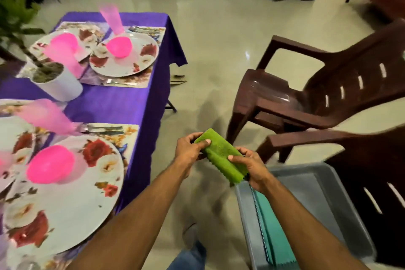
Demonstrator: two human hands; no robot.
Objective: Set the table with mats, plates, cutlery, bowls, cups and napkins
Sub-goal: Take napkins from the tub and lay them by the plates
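At lower centre, left hand (188, 147) and right hand (247, 165) pinch the green napkin (221, 155): probably soft, light, best held by its ends.

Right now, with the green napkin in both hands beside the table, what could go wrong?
1. The tall pink cups stand close to the plates; reaching across with the napkin might tip one.
2. The chair and grey bin crowd the right side, so a step could bump them.

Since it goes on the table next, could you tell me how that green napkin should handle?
Probably floppy: the green napkin bends between the left hand and right hand. Likely light, and its textured cloth should not slip.
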